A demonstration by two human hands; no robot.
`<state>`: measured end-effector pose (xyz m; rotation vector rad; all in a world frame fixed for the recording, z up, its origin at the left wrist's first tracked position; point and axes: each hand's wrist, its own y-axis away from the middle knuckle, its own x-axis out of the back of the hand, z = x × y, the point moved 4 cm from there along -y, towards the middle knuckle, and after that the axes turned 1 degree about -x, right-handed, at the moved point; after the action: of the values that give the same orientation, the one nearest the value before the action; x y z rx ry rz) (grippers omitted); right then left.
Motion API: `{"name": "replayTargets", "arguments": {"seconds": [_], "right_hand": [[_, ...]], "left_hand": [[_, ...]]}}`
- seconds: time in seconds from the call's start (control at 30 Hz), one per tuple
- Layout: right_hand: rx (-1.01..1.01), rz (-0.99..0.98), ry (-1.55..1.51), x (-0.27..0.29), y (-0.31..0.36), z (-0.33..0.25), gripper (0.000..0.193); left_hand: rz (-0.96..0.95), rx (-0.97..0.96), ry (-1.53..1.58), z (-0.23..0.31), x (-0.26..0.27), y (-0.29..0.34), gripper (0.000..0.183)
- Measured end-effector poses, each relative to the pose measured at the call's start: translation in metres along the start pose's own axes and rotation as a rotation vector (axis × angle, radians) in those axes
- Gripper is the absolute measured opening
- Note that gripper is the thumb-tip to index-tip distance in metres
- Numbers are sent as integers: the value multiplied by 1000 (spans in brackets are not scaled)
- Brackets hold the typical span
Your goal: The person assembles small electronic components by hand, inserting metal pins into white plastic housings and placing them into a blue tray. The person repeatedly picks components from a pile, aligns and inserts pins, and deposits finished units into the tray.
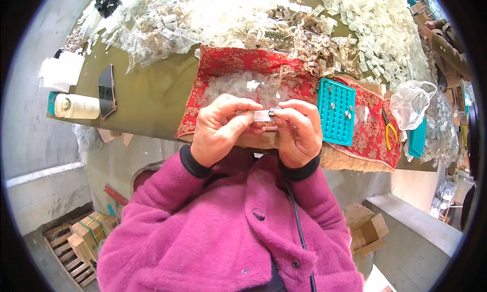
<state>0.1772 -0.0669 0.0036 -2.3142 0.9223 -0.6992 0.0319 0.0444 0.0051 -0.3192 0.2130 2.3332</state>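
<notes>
A small whitish rectangular piece [262, 115] is held up in front of my chest, over the near edge of the red patterned cloth [188, 109]. My left hand [223, 125] pinches its left end between thumb and fingertips. At the right end sits a small shiny metal part [272, 111], and the fingertips of my right hand [300, 132] close on it. The metal part touches the whitish piece; whether the two are joined I cannot tell. Behind my hands a heap of clear plastic bits [231, 86] lies on the cloth.
To the right stand a teal tray [335, 127] with small metal bits, yellow-handled pliers [389, 132] and a clear plastic bag [408, 104]. Piles of metal parts [299, 33] and whitish pieces [378, 26] cover the back. A phone [107, 92] and white bottle [76, 106] are left. Another person's hand [425, 32] shows far right.
</notes>
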Motion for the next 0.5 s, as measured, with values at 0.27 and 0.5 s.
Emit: {"name": "replayTargets", "arguments": {"seconds": [0.27,0.5], "right_hand": [[-25,-29,-37,-3,-3,0,23],[-18,-102,-83,-6,-4,2,25]], "left_hand": [[-69,-185,-360,-4,1,-5,33],[8,-272,-587,1,2,-5,30]]}}
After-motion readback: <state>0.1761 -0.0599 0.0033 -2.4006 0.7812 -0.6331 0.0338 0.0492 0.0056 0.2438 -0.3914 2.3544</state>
